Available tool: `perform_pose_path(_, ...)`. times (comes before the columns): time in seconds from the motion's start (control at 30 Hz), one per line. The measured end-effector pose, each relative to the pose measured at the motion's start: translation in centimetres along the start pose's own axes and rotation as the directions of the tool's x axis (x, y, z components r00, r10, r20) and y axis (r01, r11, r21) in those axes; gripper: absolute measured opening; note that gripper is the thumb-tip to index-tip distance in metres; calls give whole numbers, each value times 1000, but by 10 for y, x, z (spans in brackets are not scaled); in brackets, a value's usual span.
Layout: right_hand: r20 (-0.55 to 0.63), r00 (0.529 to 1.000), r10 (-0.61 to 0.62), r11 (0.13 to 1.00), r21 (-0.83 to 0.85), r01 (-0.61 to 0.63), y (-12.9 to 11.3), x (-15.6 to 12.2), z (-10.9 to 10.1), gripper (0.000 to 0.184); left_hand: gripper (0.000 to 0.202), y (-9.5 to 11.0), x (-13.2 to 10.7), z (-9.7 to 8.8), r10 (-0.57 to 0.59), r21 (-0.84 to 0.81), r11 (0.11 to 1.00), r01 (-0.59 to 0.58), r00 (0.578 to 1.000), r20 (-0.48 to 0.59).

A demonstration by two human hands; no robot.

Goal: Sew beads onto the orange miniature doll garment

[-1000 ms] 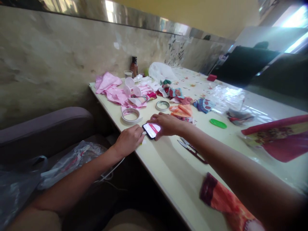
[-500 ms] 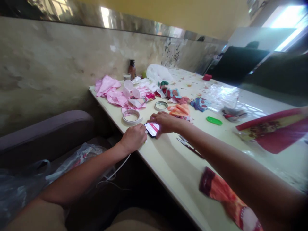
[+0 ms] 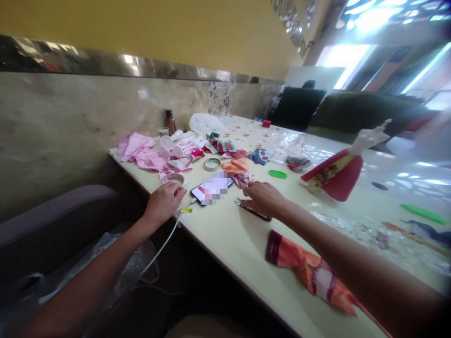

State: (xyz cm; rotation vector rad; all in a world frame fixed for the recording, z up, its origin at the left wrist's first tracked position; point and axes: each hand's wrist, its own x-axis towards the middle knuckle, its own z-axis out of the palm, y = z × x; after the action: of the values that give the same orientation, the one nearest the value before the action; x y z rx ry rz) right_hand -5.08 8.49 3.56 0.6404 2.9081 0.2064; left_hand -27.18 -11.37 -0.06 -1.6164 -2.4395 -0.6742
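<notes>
A phone (image 3: 207,190) lies on the table, its lit screen partly blurred out, with a white cable (image 3: 165,244) plugged into its near end and hanging over the edge. Left of it, my left hand (image 3: 164,202) has loosely bent fingers at the near side of a tape roll (image 3: 172,179); no held thing shows. To the phone's right, my right hand (image 3: 264,197) hovers over small thread snips (image 3: 255,213) with fingers apart. Whether it touches them is hidden. An orange patterned cloth piece (image 3: 310,267) lies below my right forearm.
Pink cloth (image 3: 137,152), white cups (image 3: 165,143), another tape roll (image 3: 212,164) and coloured scraps (image 3: 260,156) lie further back. A brown bottle (image 3: 169,122) stands by the wall. On the right are a green oval piece (image 3: 277,174) and a red tied bag (image 3: 338,173).
My left hand has let go of the cable plug and moved left to the tape roll. My right hand has left the phone and moved right over the snips. The view has turned rightward.
</notes>
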Motion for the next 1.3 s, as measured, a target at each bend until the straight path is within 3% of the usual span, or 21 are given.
perform_pose_path(0.17,31,998,58,998,-4,-58,-4,-11,19,23,26,0,-13,-13,-31,-213,977,11,995,-93)
perform_pose_path(0.37,53,996,72,997,18,-73,-6,-4,25,29,24,21,-28,-33,33,-300,953,-43,999,-39)
perform_pose_path(0.57,40,991,130,981,142,-134,-14,-3,27,34,22,77,-44,-44,223,-370,911,-185,973,64)
perform_pose_path(0.7,-29,965,260,911,338,-236,-9,-13,16,30,20,126,-55,-42,394,-443,841,-311,913,107)
perform_pose_path(0.83,-73,942,329,763,607,-220,7,-50,0,22,22,163,-59,-34,582,-488,745,-455,801,141)
perform_pose_path(0.97,-83,918,387,576,800,-170,18,-109,1,20,27,185,-54,-20,689,-508,654,-561,718,95)
perform_pose_path(1.03,-30,882,469,234,968,-92,23,-140,10,22,27,196,-48,-13,716,-511,625,-590,694,76)
perform_pose_path(1.1,19,842,539,59,996,-60,28,-168,22,28,27,208,-40,-6,738,-519,600,-609,671,66)
perform_pose_path(1.2,99,757,646,-57,995,-82,39,-203,42,32,28,227,-20,7,761,-519,575,-632,646,58)
perform_pose_path(1.3,167,622,765,-155,985,-74,51,-226,58,34,27,242,8,22,763,-532,558,-637,646,28)
